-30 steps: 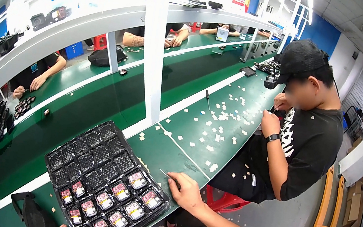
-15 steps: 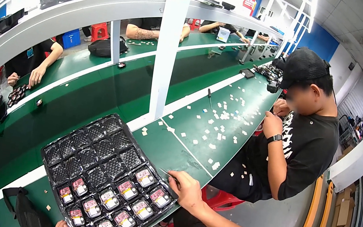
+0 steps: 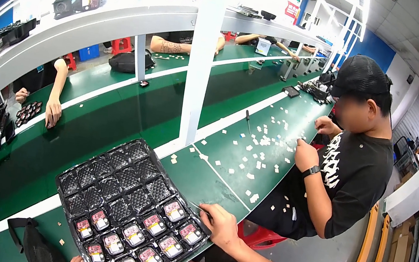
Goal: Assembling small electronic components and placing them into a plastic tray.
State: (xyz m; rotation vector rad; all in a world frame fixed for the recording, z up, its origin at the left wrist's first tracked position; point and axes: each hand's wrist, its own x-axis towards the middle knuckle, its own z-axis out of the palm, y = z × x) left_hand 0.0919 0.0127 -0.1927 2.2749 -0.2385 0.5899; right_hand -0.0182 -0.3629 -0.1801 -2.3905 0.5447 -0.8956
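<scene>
Right hand (image 3: 220,225) beside black tray (image 3: 105,175), pink-labelled packs (image 3: 174,211)

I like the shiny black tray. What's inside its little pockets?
The black tray has small pink-and-white parts in its near pockets; the far pockets look empty. The right hand covers its edge.

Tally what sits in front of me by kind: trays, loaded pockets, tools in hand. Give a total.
Black tray: 1
Loaded pockets in view, each with a small pink and white part: 12
Thin tool in the right hand: 1
Total: 14
</scene>
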